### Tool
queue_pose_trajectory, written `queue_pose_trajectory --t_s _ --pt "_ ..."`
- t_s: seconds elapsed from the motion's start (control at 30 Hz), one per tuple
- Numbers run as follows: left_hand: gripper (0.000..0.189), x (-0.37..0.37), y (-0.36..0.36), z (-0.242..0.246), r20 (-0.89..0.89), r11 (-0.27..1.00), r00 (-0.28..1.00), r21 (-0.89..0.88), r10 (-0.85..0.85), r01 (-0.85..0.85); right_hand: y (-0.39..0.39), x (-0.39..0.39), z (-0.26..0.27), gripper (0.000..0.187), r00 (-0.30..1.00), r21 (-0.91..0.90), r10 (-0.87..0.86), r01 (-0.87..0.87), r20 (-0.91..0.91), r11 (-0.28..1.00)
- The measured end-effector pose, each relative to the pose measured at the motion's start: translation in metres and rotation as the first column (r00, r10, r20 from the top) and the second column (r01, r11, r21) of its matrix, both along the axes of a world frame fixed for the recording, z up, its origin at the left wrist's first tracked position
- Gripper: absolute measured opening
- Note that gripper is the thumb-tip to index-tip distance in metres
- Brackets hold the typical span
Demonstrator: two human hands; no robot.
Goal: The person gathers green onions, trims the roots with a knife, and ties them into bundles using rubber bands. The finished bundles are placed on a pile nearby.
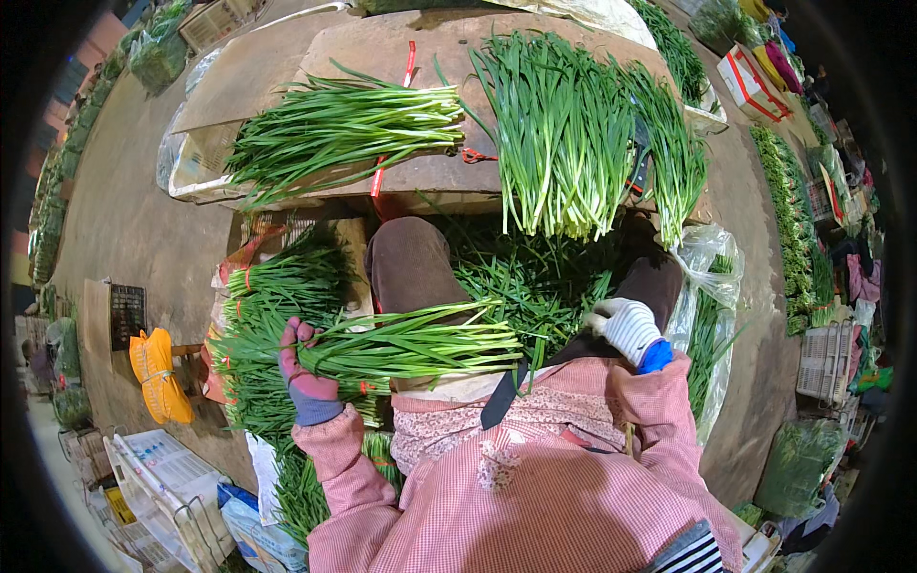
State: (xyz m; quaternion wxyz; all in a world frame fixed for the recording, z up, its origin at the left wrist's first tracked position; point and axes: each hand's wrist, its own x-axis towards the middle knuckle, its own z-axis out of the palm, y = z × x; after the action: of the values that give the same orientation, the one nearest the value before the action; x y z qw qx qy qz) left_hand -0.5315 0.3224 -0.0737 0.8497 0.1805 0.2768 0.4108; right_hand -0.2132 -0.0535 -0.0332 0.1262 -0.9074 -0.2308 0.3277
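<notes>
My left hand (308, 369), in a pink glove with a grey cuff, grips the leafy end of a loose bunch of garlic chives (437, 344). The bunch lies across my lap, its pale stem ends pointing right. Over my right thigh is my right hand (627, 326), in a white striped glove, apart from the bunch; its curled fingers are partly hidden. On the wooden board (344, 61) before me, one chive pile (351, 132) lies sideways. A larger pile (559, 136) has its stems towards me, partly covering a dark device (639, 168).
Tied chive bundles (265, 344) are heaped at my left. Loose green leaves (530, 286) fill the space between my knees. A red strip (380, 175) crosses the board near a small red object (478, 155). Clear plastic holding chives (716, 315) lies at my right.
</notes>
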Motion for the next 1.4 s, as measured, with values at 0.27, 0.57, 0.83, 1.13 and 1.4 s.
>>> queue_pose_trajectory --t_s 0.27,0.57,0.83,1.13,1.4 --pt "0.016 0.045 -0.009 0.056 -0.070 0.994 0.994 0.059 -0.089 0.093 0.167 -0.065 0.059 0.102 0.903 0.557 0.376 -0.425 0.207 0.714" --pt "0.033 0.140 -0.069 0.122 -0.121 0.859 0.952 0.412 -0.280 0.305 0.212 -0.082 0.068 0.079 0.941 0.559 0.313 -0.328 0.126 0.762" --pt "0.060 0.152 -0.068 0.140 -0.143 0.750 0.940 0.571 -0.308 0.333 0.137 -0.011 0.090 0.037 0.837 0.783 -0.069 0.534 -0.542 0.319" --pt "0.077 0.140 -0.096 0.067 -0.645 0.288 0.646 0.581 -0.408 0.761 0.120 0.016 0.082 0.045 0.766 0.765 -0.032 0.643 -0.643 0.036" --pt "0.077 0.167 -0.128 0.050 -0.305 0.288 0.376 0.297 -0.875 0.911 0.158 0.025 0.105 0.067 0.812 0.820 0.112 0.568 -0.573 0.069"
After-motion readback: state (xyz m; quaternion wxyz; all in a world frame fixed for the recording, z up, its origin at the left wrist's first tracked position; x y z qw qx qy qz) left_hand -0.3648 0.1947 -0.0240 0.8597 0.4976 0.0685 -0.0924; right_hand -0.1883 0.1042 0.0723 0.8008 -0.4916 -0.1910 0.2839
